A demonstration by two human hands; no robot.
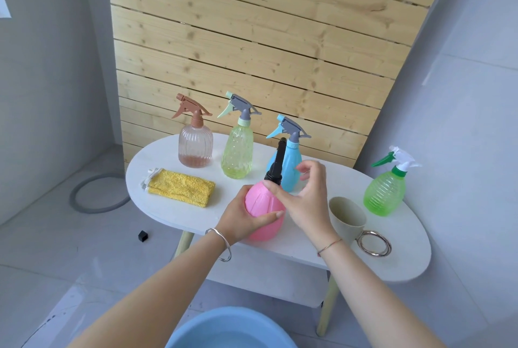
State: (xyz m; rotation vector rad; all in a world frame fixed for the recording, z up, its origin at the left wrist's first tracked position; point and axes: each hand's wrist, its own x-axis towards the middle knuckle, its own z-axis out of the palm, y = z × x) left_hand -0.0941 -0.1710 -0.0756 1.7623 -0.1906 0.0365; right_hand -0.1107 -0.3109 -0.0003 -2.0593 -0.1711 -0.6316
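A pink spray bottle (260, 208) with a long black nozzle top (276, 164) stands tilted at the front of the white oval table (392, 260). My left hand (241, 220) grips the bottle's body from the left, thumb across its front. My right hand (305, 196) is just right of the neck. Its thumb touches the bottle's shoulder below the black collar. Its fingers are loosely curled in the air behind, clear of the nozzle.
On the table stand a brown-topped clear bottle (195, 148), a yellow-green bottle (237, 151), a blue bottle (293, 173) and a green bottle (385, 193). There is also a folded yellow cloth (182, 187) and a beige cup (347, 217) with a metal ring handle (374, 243). A blue basin (229, 331) sits below.
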